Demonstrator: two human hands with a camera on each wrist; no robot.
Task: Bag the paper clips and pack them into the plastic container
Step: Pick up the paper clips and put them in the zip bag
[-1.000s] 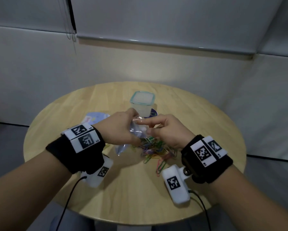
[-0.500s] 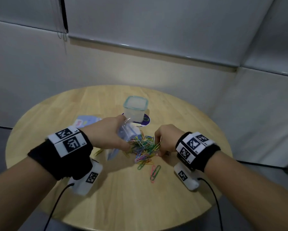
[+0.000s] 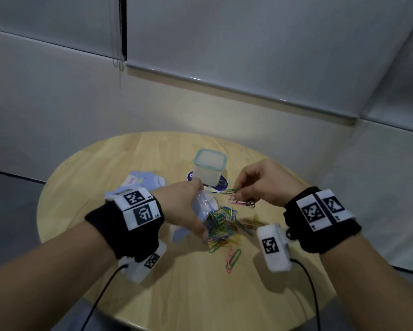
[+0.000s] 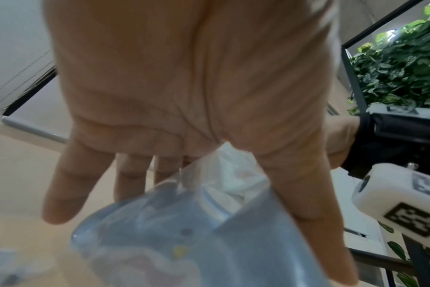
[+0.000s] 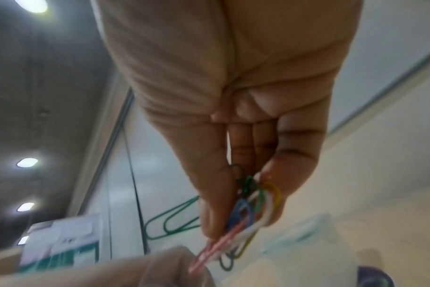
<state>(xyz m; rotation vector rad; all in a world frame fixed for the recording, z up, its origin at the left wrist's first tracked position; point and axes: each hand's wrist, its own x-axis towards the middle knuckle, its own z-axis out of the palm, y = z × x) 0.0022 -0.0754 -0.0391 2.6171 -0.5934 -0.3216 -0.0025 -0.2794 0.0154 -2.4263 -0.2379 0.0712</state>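
On the round worktop (image 3: pixel 153 295), head view, the left hand (image 3: pixel 177 209) grips a clear bag (image 3: pixel 204 206) over the paper clips (image 3: pixel 221 226), near the plastic container (image 3: pixel 209 168); the right hand (image 3: pixel 265 185) pinches a few. Left wrist view: only thumb and palm clamp the bag (image 4: pixel 209 233), so its mouth may collapse. Right wrist view: clips (image 5: pixel 248 213) dangle tangled and may drop

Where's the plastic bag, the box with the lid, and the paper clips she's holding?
plastic bag (image 3: pixel 204 206), head view, its crumpled middle.
plastic container (image 3: pixel 206 174), head view, front wall.
held paper clips (image 5: pixel 248 219), right wrist view, bunch between fingertips.
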